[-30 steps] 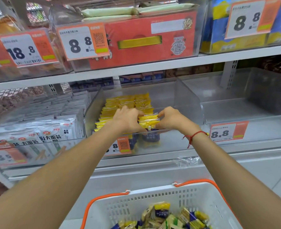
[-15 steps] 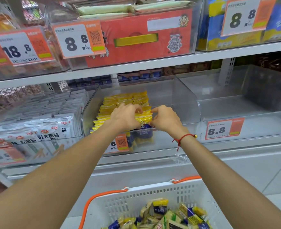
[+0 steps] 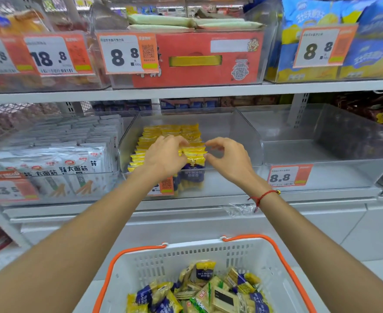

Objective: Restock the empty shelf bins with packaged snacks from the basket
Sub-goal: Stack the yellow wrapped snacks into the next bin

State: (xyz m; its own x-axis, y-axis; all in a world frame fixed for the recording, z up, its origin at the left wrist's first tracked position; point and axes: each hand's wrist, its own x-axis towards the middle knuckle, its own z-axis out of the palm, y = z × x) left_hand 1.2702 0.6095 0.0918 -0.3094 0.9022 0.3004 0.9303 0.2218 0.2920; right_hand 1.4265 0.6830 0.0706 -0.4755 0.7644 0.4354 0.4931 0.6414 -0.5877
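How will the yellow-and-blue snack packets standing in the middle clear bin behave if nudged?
The yellow-and-blue snack packets look like thin, glossy film, so probably light and slippery. They stand on edge in rows inside the clear plastic bin, whose right side has nothing bracing them, so the row could topple rightward.

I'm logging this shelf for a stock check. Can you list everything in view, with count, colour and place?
snack packets: rows, yellow and blue, middle clear bin
clear bin: one, empty, right of the middle bin
white packets: many, left bin
red box: one, upper shelf, centre
blue bags: several, blue and yellow, upper right
price tags: several, white and orange, bin fronts
basket: one, white with orange handles, below, holding mixed packets
left hand: on the front packets
right hand: fingers curled beside the packets
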